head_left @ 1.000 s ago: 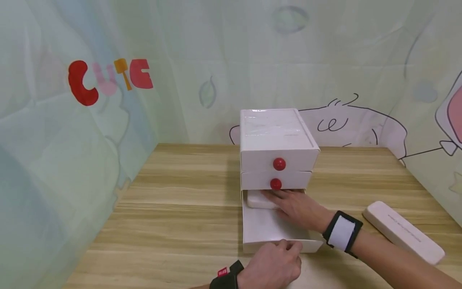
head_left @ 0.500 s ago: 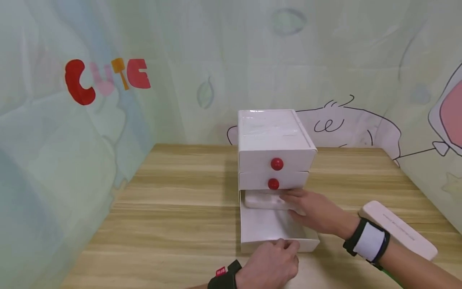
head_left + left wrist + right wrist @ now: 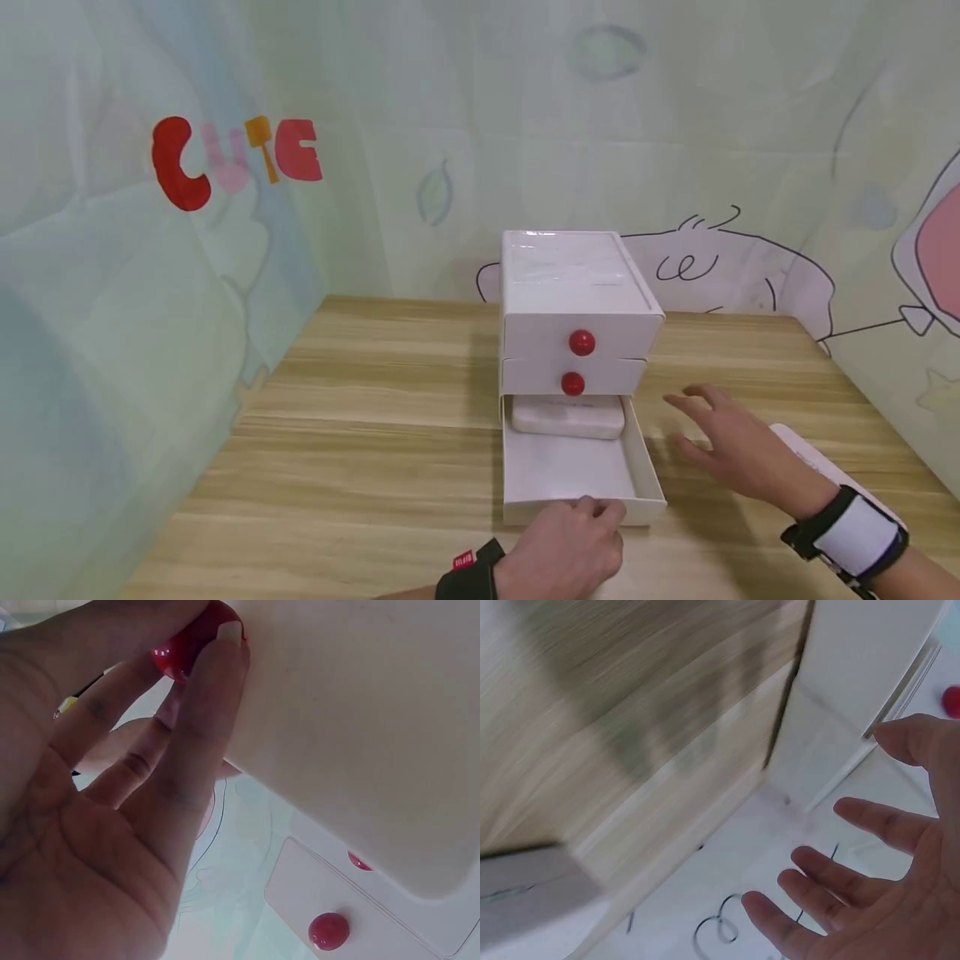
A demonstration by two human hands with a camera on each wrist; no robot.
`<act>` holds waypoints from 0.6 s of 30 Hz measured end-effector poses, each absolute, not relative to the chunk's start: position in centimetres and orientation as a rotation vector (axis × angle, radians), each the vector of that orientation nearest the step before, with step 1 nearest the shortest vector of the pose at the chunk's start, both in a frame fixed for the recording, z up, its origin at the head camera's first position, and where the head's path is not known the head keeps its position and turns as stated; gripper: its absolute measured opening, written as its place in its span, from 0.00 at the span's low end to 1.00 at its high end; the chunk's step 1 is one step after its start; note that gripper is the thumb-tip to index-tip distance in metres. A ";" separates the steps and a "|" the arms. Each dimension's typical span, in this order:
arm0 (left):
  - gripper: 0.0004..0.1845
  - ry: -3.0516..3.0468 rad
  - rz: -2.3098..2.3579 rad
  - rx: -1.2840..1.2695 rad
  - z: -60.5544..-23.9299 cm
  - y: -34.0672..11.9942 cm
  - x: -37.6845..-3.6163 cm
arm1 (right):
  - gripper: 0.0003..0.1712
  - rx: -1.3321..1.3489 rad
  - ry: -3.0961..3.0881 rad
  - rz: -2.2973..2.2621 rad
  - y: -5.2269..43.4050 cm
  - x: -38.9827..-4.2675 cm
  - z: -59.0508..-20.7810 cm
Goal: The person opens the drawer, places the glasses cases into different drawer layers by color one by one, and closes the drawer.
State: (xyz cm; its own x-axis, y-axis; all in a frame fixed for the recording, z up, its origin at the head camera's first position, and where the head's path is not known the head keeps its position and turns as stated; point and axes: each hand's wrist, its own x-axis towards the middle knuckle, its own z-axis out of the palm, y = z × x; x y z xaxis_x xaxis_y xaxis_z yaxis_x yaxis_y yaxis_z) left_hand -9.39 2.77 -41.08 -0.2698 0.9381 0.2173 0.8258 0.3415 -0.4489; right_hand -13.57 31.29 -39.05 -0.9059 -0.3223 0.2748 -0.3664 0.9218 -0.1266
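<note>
Wooden table (image 3: 360,450) with pale grain fills the lower part of the head view, closed in at the back and sides by a pale green printed cloth backdrop (image 3: 450,125) that carries cartoon line drawings and red letters (image 3: 236,158) on its left side. Near the middle of the table stands a small white chest of drawers (image 3: 573,312), three drawers high. Its top two drawers are pushed in, each with a round red knob (image 3: 581,342) at the front. The bottom drawer (image 3: 573,471) is pulled well out toward the person, and a flat white case (image 3: 567,415) with rounded corners lies inside at the back, partly under the drawer above. A second, longer white case (image 3: 813,458) lies on the table to the right of the chest, partly hidden behind the person's right forearm.

The right hand (image 3: 738,446) hangs just above the table beside the open drawer, near its right wall but apart from it, fingers spread and relaxed, holding nothing. The right wrist view is blurred yet shows the same loose, open palm (image 3: 885,900) facing the side of the chest. A black band with a white patch (image 3: 847,533) wraps that wrist.

The left hand (image 3: 566,554) is at the front of the open drawer, its fingers curled round the drawer's red knob (image 3: 187,645); the left wrist view shows thumb and fingertips pinching it. A black band (image 3: 468,571) wraps this wrist too
</note>
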 end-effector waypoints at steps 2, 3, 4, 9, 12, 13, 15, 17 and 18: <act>0.07 -2.149 0.320 -1.539 -41.2 2.8 -9.4 | 0.31 0.431 -2.859 0.248 32.5 -13.5 -39.4; 0.07 -2.142 0.311 -1.538 -41.2 2.8 -9.5 | 0.33 0.382 -2.886 0.248 33.1 -13.4 -39.5; 0.07 -2.133 0.298 -1.537 -41.3 2.8 -9.5 | 0.34 0.334 -2.917 0.253 33.7 -13.4 -39.7; 0.07 -2.130 0.279 -1.553 -41.4 2.7 -9.5 | 0.42 0.182 -3.039 0.194 36.4 -13.0 -40.8; 0.06 -2.144 0.278 -1.562 -41.4 2.8 -9.5 | 0.45 0.137 -3.078 0.114 37.8 -12.5 -41.3; 0.06 -2.141 0.278 -1.560 -41.5 2.8 -9.5 | 0.46 0.118 -3.096 0.102 38.2 -12.3 -41.5; 0.07 -2.125 0.288 -1.543 -41.5 2.8 -9.5 | 0.48 0.086 -3.126 0.092 38.9 -11.9 -41.7; 0.07 -2.100 0.305 -1.518 -41.5 2.8 -9.5 | 0.49 0.064 -3.152 0.113 39.6 -11.5 -42.0; 0.07 -2.091 0.314 -1.507 -41.5 2.7 -9.5 | 0.49 0.067 -3.160 0.122 39.9 -11.3 -42.2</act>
State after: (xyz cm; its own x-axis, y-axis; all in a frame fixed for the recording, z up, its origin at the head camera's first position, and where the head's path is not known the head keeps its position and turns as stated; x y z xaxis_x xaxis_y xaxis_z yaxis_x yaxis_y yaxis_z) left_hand -9.53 2.73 -41.51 -0.2303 0.9297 0.2875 0.8043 0.3482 -0.4816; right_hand -11.33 39.91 -42.22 -0.9989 -0.0432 -0.0196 -0.0416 0.9961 -0.0777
